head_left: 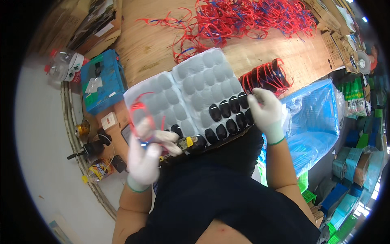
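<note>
My left hand [145, 160], in a white glove with a green cuff, is closed on a red glasses frame [139, 106]; motion blurs both. It is over the near left part of a grey moulded tray [185, 89]. Black lenses [225, 109] sit in the tray's near pockets, mostly on the right half. My right hand [266, 112], gloved the same way, is at the tray's right edge beside the end lenses. Its fingers are bent together, and whatever they hold is hidden. Just beyond it lies a row of red frames with dark lenses [266, 78].
A tangled heap of red and blue frames [252, 18] covers the table's far side. At left are a blue box [101, 81], a plastic bottle [65, 65] and a can [82, 129]. A blue plastic-lined crate [313, 118] stands at right. Cardboard [95, 28] leans far left.
</note>
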A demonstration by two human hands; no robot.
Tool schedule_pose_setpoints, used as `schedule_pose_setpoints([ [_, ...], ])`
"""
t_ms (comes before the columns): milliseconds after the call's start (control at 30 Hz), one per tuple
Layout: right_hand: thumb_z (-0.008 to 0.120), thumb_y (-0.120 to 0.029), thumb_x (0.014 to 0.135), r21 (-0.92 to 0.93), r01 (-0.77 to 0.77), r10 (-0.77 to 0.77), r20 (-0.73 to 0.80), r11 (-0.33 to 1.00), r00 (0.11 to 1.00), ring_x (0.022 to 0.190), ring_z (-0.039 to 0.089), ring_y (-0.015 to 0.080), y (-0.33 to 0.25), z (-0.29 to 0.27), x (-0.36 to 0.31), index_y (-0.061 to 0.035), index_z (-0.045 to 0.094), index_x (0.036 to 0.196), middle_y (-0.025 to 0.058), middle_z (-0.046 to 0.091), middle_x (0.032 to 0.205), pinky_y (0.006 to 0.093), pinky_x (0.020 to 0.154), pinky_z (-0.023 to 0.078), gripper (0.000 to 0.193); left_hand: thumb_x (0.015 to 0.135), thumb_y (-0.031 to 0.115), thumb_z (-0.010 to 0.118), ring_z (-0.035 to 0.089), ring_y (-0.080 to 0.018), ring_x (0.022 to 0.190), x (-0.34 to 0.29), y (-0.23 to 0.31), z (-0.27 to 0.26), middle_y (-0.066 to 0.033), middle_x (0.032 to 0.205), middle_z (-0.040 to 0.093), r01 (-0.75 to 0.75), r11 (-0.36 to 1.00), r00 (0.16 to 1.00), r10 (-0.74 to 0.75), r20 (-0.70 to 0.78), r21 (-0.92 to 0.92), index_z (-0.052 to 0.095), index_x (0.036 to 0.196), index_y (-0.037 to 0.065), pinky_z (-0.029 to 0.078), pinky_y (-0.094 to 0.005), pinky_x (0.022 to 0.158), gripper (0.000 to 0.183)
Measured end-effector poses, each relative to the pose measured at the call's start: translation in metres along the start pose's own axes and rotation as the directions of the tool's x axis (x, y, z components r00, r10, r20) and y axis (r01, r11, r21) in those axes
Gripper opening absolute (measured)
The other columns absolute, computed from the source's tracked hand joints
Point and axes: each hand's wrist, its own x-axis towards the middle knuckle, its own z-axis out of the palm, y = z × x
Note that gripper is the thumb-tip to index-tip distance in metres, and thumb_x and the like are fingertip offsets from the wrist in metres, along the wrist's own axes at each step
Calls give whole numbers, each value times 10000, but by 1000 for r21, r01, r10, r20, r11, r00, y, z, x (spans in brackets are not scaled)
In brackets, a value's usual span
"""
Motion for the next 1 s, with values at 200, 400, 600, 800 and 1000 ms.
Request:
schedule_pose_setpoints([
  [200,710,-286,826,-191,267,-200,310,945,929,943,632,355,-65,43,-25,-45,681,1008,157,659,958,451,811,520,304,982,24,422,618,-149,723,-32,-7,6,-181,955,667,-63,988,915,0,403,144,374,1328,30,542,-308,701,349],
  [400,708,-267,765,-440,270,-109,357,857,928,1005,608,384,-66,67,-27,-51,680,927,185,630,1021,498,843,503,271,960,-30,454,642,-132,682,-53,-8,-7,-132,888,675,-284,936,878,167,448,208,469,1155,14,545,-288,634,201],
  [600,670,-58,797,-102,440,-351,457,892,817,903,603,375,-72,57,-30,-49,626,973,184,619,953,464,816,471,182,945,-80,499,745,-236,820,-65,-10,-13,-150,895,713,-307,919,917,216,335,249,512,1110,-30,607,-329,759,173],
  [800,674,99,838,614,-237,-237,589,753,773,847,681,167,-134,3,-92,13,540,1214,138,669,1001,295,750,536,408,956,-61,496,721,-205,787,-62,-14,-21,-143,931,688,-270,867,946,158,281,420,525,1190,-35,586,-318,702,237],
  [1000,686,149,818,687,85,-442,363,722,820,876,655,168,-139,16,-99,12,465,1273,143,657,1051,275,750,531,524,978,78,536,711,-275,791,-57,-7,-12,-120,881,690,-233,836,915,16,402,497,543,1209,-9,563,-359,679,248],
])
